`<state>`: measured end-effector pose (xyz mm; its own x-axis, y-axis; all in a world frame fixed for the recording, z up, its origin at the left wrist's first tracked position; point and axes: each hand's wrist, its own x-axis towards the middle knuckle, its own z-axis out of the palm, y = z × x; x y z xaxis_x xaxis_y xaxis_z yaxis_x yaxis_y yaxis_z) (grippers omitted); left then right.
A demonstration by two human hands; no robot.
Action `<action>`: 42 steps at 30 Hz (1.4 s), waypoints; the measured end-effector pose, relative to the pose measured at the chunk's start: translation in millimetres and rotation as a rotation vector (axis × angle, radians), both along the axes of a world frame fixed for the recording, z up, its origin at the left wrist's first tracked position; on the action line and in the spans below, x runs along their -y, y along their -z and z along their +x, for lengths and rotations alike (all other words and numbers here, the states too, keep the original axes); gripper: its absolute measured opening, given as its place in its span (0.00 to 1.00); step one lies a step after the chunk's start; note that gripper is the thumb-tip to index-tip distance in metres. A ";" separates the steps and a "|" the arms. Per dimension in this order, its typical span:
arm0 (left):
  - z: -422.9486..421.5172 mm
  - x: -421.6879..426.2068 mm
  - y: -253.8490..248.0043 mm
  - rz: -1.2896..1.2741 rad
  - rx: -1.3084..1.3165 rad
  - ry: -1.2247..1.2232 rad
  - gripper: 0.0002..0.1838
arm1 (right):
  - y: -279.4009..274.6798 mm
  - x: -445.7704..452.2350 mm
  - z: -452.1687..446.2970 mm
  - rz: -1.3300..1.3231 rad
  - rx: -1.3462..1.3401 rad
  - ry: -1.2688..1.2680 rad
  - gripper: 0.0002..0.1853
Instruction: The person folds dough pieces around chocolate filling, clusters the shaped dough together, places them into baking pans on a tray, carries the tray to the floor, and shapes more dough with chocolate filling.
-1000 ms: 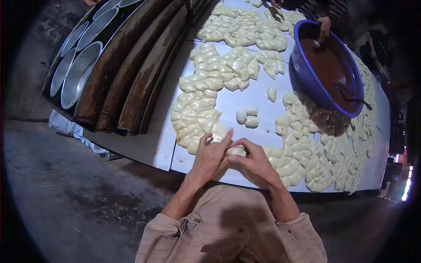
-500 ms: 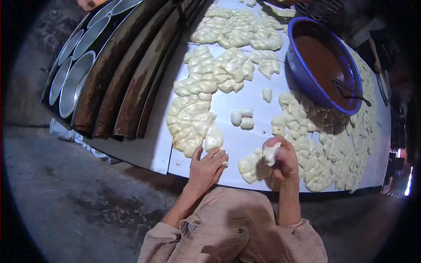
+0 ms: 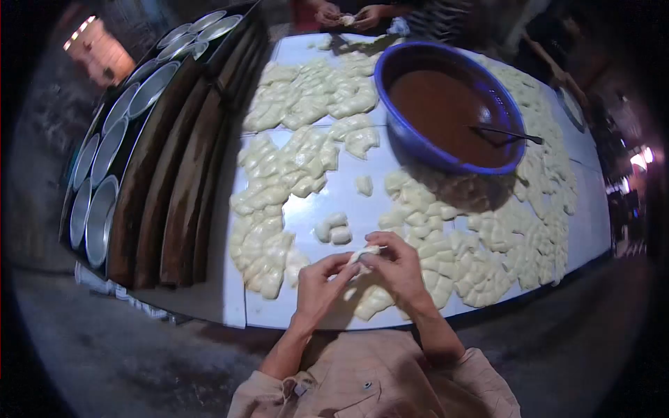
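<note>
My left hand and my right hand meet over the near edge of the white table. Between their fingertips they pinch a small piece of pale dough. Just beyond them sits a little cluster of rolled dough lumps, with a single lump farther off. Below the right hand lies a flattened dough patch. Glossy flattened dough covers the table to the left, and a broad sheet of joined dough pieces spreads on the right.
A blue basin of brown filling, with a dark-handled utensil, stands on the right side. At left are dark stacked trays with round metal tins. Across the table, another person's hands hold dough; another person's arm shows at right.
My hands have come together on the dough piece; before, they were apart, the left beside the left-hand dough, the right holding dough. The view has shifted, bringing the far person's hands into sight.
</note>
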<state>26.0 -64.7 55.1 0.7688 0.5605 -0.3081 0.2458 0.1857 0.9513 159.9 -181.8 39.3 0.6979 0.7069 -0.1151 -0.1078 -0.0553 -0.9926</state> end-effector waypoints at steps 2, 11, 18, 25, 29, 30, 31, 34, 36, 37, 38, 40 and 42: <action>10.0 6.1 9.2 -0.133 0.095 -0.017 0.30 | 0.7 6.4 10.4 -0.038 -0.046 0.024 0.16; 118.3 52.2 5.2 0.325 0.773 -0.120 0.53 | -69.4 16.5 38.3 0.467 -0.642 -0.034 0.12; 135.6 54.2 8.6 -0.084 0.459 0.186 0.49 | -90.0 9.4 159.7 0.345 -0.019 0.069 0.08; 98.3 5.4 5.9 0.063 0.041 0.305 0.26 | -60.5 -19.1 289.7 -0.741 0.850 -0.333 0.16; 89.9 -1.1 -1.0 0.088 -0.020 0.360 0.25 | -54.8 -23.0 293.9 -0.714 0.856 -0.444 0.14; 89.8 -2.1 -1.4 0.087 -0.028 0.365 0.25 | -54.3 -22.5 296.8 -0.562 0.567 -0.423 0.13; 90.0 -2.1 -1.9 0.087 -0.038 0.374 0.24 | -53.6 -20.7 300.9 -0.409 0.277 -0.393 0.12; 101.5 -1.5 0.2 -0.007 0.045 0.378 0.23 | -90.0 -21.2 263.3 -0.066 -0.109 -0.266 0.09; 116.4 2.9 8.5 -0.105 0.147 0.336 0.23 | -100.5 -21.7 234.1 0.069 -0.161 -0.230 0.09; 126.4 5.9 -0.9 -0.157 0.176 0.294 0.25 | -105.2 -20.3 215.1 0.080 -0.220 -0.204 0.09; 135.1 7.9 -8.7 -0.307 0.259 0.225 0.25 | -93.4 -23.8 203.8 0.144 -0.224 -0.163 0.08; 144.0 10.4 -16.8 -0.602 0.426 0.070 0.26 | -79.5 -27.0 172.1 0.228 -0.352 -0.170 0.08; 143.0 8.2 3.4 -0.733 0.504 0.021 0.25 | -58.0 -31.8 142.0 0.276 -0.426 -0.104 0.08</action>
